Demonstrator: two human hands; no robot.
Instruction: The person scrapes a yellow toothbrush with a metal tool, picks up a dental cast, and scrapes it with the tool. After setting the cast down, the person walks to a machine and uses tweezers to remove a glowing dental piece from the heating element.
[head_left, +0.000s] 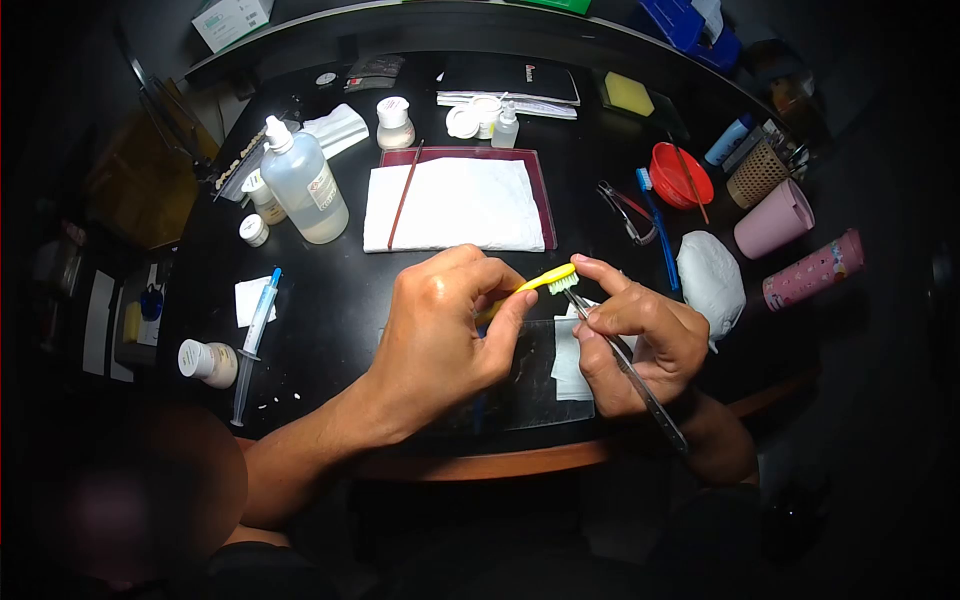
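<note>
Pinched between the thumb and fingers of my left hand is a yellow toothbrush, its pale green bristles facing down. My right hand grips slim metal tweezers, whose tips reach up to the bristles. The right index fingertip rests at the end of the brush head. Below the hands lies a glass plate, with small white paper sheets on its right part. Behind them, a folded white towel lies on a dark red board, with a thin brown brush across it.
To the left stand a large clear bottle, a syringe and a small jar. On the right are a red bowl, a blue toothbrush, a white wrapped lump and pink cups. Wood edges the table's front.
</note>
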